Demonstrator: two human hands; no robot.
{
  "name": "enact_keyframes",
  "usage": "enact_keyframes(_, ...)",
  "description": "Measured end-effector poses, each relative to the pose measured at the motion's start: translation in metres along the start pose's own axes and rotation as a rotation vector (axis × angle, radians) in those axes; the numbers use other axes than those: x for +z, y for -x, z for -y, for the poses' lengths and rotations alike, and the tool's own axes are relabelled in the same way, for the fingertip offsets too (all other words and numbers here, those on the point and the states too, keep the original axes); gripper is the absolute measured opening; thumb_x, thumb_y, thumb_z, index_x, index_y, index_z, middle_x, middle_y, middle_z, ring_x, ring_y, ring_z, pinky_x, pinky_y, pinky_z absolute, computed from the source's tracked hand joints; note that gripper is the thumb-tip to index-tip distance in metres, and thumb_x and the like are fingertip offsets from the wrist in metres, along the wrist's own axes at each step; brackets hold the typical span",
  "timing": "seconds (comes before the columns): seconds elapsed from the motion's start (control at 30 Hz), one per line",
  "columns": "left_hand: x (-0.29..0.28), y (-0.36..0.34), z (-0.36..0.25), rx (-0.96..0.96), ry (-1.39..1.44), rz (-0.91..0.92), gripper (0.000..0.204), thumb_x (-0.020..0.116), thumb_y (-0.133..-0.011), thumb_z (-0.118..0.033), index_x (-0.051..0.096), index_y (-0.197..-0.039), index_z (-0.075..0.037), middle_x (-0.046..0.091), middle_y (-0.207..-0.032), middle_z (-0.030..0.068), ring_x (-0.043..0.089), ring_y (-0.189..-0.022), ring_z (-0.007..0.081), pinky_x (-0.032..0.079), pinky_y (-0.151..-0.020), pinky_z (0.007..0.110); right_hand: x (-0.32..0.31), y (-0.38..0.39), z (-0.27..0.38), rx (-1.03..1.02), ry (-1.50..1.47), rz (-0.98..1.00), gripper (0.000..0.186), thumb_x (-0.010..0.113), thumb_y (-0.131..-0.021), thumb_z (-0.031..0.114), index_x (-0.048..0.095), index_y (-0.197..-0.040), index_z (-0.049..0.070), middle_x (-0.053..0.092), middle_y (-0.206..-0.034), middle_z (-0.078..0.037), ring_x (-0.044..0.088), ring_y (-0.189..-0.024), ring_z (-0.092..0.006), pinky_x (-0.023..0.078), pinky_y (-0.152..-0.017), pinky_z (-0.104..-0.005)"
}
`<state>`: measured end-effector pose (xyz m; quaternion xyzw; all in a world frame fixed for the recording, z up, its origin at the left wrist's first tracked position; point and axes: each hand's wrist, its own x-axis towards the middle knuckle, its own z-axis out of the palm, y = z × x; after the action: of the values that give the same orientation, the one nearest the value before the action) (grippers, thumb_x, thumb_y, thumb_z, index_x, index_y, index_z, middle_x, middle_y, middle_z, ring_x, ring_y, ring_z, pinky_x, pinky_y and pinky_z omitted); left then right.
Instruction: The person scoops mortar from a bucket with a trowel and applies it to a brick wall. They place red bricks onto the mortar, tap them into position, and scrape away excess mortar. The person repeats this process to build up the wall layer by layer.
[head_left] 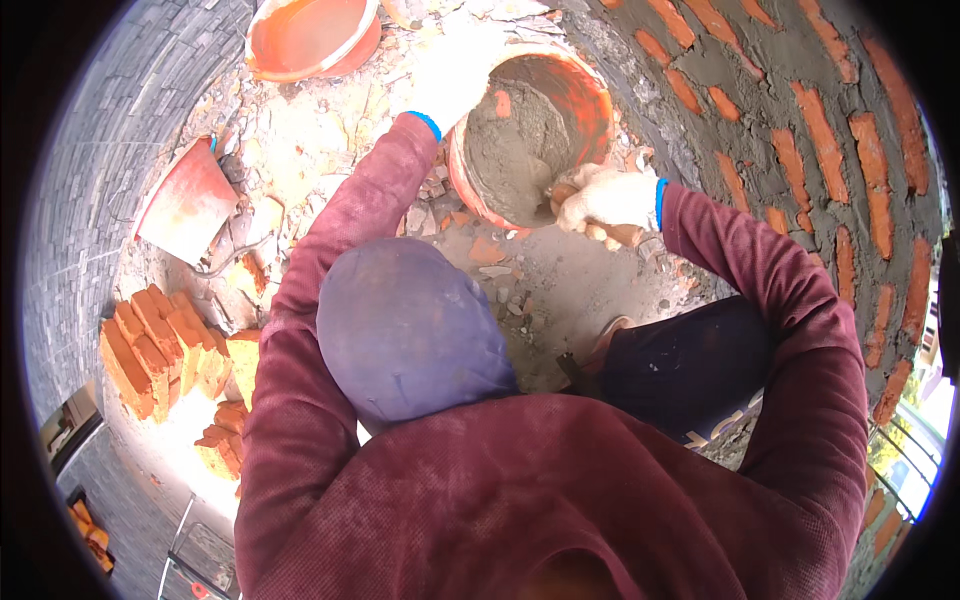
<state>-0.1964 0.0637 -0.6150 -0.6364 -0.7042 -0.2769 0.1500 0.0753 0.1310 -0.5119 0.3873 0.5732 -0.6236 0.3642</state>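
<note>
An orange bucket stands tilted before me, with wet grey mortar inside and a small reddish lump on top. My right hand, in a whitish glove with a blue cuff, is closed at the bucket's near right rim. It grips the brown handle of what looks like a trowel, whose blade is hidden. At the bucket's far left rim is my left hand, also gloved. Glare washes it out, so its fingers cannot be made out.
Rubble covers the ground around the bucket. An orange basin lies at the far left, a second orange bucket nearer. Orange bricks are stacked at left. A brick wall with grey mortar rises close on the right.
</note>
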Motion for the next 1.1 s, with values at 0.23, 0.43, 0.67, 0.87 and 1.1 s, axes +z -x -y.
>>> enact_keyframes(0.23,-0.01,0.0,0.01,-0.153,0.111,0.039,0.04,0.056,-0.092,-0.009,0.067,-0.13,-0.009,0.07,-0.119,0.017,0.065,-0.11,0.0368,0.051,-0.097,0.048,-0.039,0.004,0.013,-0.138,-0.66,0.39,0.028,0.062,-0.097,0.031,0.064,-0.107,0.006,0.061,-0.071,0.0,0.057,-0.048,-0.0113,0.052,-0.042,-0.0284)
enact_keyframes(0.43,-0.028,-0.001,0.016,-0.092,0.066,0.223,0.036,0.055,-0.095,-0.011,0.066,-0.129,-0.007,0.07,-0.117,0.018,0.065,-0.109,0.0369,0.051,-0.097,0.046,-0.051,0.057,0.01,-0.077,-0.125,0.053,0.044,0.059,-0.102,0.04,0.062,-0.125,0.003,0.064,-0.079,-0.008,0.061,-0.052,-0.0156,0.054,-0.043,-0.0351)
enact_keyframes(0.67,-0.031,-0.072,-0.019,-0.179,0.586,0.493,0.034,0.048,-0.105,-0.021,0.066,-0.131,-0.007,0.069,-0.126,0.016,0.065,-0.111,0.0328,0.052,-0.097,0.041,-0.066,0.007,0.019,0.212,0.501,-0.198,0.053,0.045,-0.106,0.047,0.066,-0.12,-0.001,0.067,-0.081,-0.017,0.071,-0.068,-0.0304,0.059,-0.054,-0.0467)
enact_keyframes(0.87,-0.032,-0.079,-0.046,0.117,0.586,0.509,0.031,0.049,-0.104,-0.02,0.069,-0.123,-0.005,0.071,-0.113,0.0175,0.066,-0.108,0.0331,0.053,-0.093,0.042,-0.059,0.072,0.0,-0.03,1.493,-0.303,0.04,0.053,-0.1,0.031,0.062,-0.12,-0.002,0.071,-0.084,-0.022,0.074,-0.081,-0.037,0.059,-0.071,-0.0436)
enact_keyframes(1.1,-0.009,-0.073,-0.118,0.003,0.839,0.541,0.026,0.051,-0.1,-0.019,0.069,-0.109,-0.003,0.071,-0.104,0.0185,0.067,-0.097,0.0365,0.053,-0.088,0.045,-0.034,0.1,-0.084,-0.086,0.806,-1.014,0.016,0.062,-0.09,0.013,0.071,-0.101,0.005,0.073,-0.082,-0.017,0.074,-0.08,-0.0359,0.059,-0.071,-0.0427)
